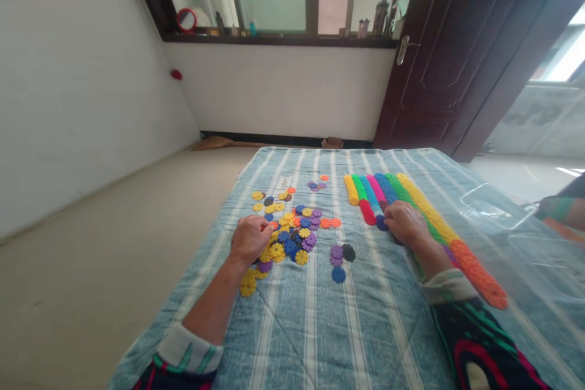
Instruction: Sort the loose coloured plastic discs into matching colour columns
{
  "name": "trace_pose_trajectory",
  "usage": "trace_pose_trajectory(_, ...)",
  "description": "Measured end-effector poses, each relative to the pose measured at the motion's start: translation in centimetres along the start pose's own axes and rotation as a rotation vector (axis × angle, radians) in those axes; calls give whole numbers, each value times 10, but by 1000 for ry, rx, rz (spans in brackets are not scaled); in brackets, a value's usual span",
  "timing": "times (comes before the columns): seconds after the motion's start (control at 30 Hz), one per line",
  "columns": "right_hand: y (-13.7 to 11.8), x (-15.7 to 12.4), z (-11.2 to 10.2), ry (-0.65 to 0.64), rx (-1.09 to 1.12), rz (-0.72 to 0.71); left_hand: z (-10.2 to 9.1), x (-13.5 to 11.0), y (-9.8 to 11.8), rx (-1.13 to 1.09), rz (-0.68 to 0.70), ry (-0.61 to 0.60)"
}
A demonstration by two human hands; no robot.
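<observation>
My left hand is at the left side of a loose pile of notched plastic discs, yellow, blue, purple and orange. Its thumb and forefinger are pinched together on an orange disc. My right hand is closed at the near end of the rows of stacked discs, its fingertips by a dark blue stack end. What those fingers hold is hidden. The rows lie side by side, among them a yellow row that runs into an orange one.
Small groups of discs lie between the pile and the rows. A clear plastic box sits on the right of the striped cloth. At the right edge, a blurred part of another person shows. A door stands behind.
</observation>
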State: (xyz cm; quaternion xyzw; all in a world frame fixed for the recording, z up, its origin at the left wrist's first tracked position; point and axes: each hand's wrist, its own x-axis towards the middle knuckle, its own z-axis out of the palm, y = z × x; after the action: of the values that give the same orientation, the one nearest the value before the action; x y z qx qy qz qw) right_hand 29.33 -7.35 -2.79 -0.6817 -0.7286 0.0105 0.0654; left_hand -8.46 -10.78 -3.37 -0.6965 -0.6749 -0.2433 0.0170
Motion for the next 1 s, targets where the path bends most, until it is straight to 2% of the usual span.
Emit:
trace_pose_trajectory(0.2,-7,-1,-3,36,54,-41,-4,-1,10,-75,53,-70)
trace_pose_trajectory(0.4,-23,-4,-8,56,138,-117,1,-4,16,-109,59,-133)
trace_pose_trajectory(0.6,-40,-11,-15,86,161,-175,7,-3,13,-169,117,-124)
trace_pose_trajectory(0.83,-57,-18,-22,81,177,-253,4,-4,18,-177,122,-158)
trace_pose_trajectory(1.0,-63,-23,-24,96,184,-295,5,-5,16,-246,112,-133)
